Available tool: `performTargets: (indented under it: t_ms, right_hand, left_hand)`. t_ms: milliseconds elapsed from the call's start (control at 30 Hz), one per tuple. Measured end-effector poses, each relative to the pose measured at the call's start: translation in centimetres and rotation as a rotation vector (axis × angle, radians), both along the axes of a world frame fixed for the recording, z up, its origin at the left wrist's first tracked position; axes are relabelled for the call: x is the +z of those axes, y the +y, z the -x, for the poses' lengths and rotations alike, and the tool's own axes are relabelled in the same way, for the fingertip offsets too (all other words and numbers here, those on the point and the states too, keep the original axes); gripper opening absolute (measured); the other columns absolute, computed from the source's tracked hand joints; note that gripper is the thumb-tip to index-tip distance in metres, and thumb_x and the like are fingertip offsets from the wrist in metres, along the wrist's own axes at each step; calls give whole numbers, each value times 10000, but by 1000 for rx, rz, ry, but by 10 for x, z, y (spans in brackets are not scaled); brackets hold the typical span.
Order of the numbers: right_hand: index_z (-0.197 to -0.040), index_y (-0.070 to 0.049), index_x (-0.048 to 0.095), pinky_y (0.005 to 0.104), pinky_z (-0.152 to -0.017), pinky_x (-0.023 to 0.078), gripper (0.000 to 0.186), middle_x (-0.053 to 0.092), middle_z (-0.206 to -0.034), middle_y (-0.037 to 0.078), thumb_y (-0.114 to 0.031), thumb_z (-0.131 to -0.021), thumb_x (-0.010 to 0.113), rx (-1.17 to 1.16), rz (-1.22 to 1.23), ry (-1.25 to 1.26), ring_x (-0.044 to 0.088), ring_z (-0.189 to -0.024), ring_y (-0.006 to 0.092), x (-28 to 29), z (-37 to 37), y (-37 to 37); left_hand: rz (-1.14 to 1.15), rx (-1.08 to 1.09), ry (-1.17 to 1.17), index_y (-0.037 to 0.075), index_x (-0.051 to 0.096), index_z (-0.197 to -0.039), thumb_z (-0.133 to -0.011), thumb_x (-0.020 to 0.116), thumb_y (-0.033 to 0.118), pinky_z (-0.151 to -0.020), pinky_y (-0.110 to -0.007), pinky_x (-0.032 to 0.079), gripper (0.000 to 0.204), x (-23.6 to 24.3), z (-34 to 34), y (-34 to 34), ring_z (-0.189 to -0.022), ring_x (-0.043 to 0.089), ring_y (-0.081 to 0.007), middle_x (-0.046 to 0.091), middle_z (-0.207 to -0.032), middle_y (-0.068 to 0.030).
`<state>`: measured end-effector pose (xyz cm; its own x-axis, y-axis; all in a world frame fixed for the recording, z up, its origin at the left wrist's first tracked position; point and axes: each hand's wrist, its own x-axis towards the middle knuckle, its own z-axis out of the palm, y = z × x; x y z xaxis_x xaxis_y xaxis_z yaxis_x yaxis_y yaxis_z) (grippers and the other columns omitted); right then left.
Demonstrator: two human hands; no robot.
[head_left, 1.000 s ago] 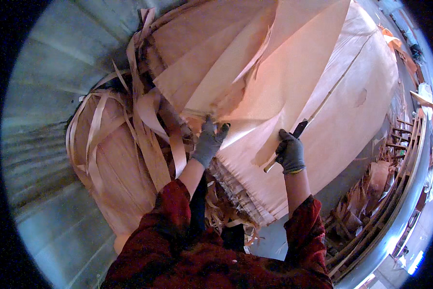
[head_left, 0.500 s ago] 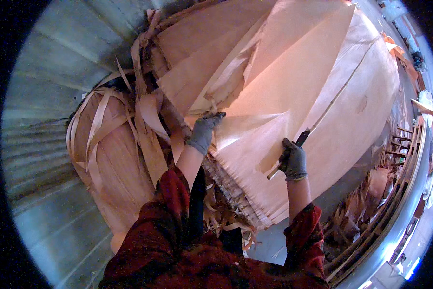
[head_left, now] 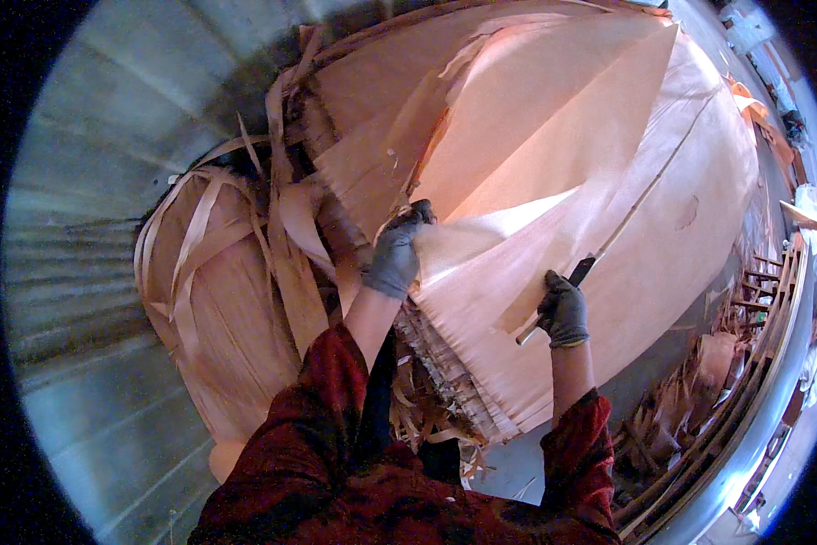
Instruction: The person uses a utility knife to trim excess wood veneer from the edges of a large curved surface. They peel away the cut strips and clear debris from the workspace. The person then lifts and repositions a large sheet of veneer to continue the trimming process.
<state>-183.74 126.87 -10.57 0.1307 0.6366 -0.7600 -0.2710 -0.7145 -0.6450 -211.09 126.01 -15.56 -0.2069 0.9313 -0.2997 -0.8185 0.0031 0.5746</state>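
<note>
My left hand (head_left: 396, 256), in a grey glove, is closed on the near edge of a thin wood veneer sheet (head_left: 554, 136). The sheet rises in a folded, tilted shape, its pale underside (head_left: 499, 225) showing. It belongs to a large stack of veneer (head_left: 690, 254), whose ragged layered edge (head_left: 449, 368) faces me. To the right, my right hand (head_left: 565, 311), also gloved, is wrapped round a long thin stick (head_left: 640, 200) with a black section (head_left: 581, 270) at the grip. The stick slants up and away over the stack, and its short near end pokes out below my fist.
Left of the stack stands a second veneer bundle (head_left: 231, 300) draped with loose strips (head_left: 290, 218). Grey panelled surfaces (head_left: 81, 363) lie beyond it. Along the right are veneer scraps (head_left: 672, 391), a slatted wooden frame (head_left: 761, 304) and a shiny curved metal edge (head_left: 745, 463).
The lifted veneer has shifted, with its fold raised more beside my left hand. Both hands appear slightly further right; the right hand and stick sit a little lower in the view.
</note>
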Motion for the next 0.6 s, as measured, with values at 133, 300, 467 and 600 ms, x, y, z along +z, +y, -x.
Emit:
performTargets:
  t_ms: [133, 300, 467, 600]
  right_hand:
    - [-648, -130, 478, 253, -281, 295, 200, 399, -449, -12, -170, -801, 600, 18, -24, 11, 388, -314, 133, 4, 1, 0]
    - [-654, -128, 481, 249, -278, 292, 191, 400, -443, -8, -165, -800, 598, -4, -54, 72, 382, -308, 136, 3, 4, 0]
    - [-634, -133, 476, 266, -273, 288, 207, 400, -434, -4, -171, -795, 600, -39, -33, 87, 392, -307, 142, 2, 3, 0]
    - [-612, -136, 467, 265, -288, 319, 224, 420, -450, 1, -165, -789, 602, -76, 3, 90, 397, -311, 141, 3, 4, 1]
  left_hand:
    - [160, -51, 226, 6, 569, -1070, -890, 492, 241, -806, -358, 452, 305, 8, -17, -5, -594, 479, -140, 463, -597, 9]
    - [85, 36, 231, 47, 446, -1219, -889, 477, 370, -796, -301, 452, 462, -3, -22, -12, -760, 496, -121, 531, -851, -35]
    - [111, -213, 701, 13, 146, -1357, -744, 549, 588, -867, -285, 343, 931, -29, -14, -46, -1012, 411, -195, 380, -1274, -146]
    - [-2, -636, 1885, 3, -1, -1380, -570, 718, 570, -1070, -464, 17, 1222, -22, -16, -74, -1307, 98, -419, 79, -1439, -209]
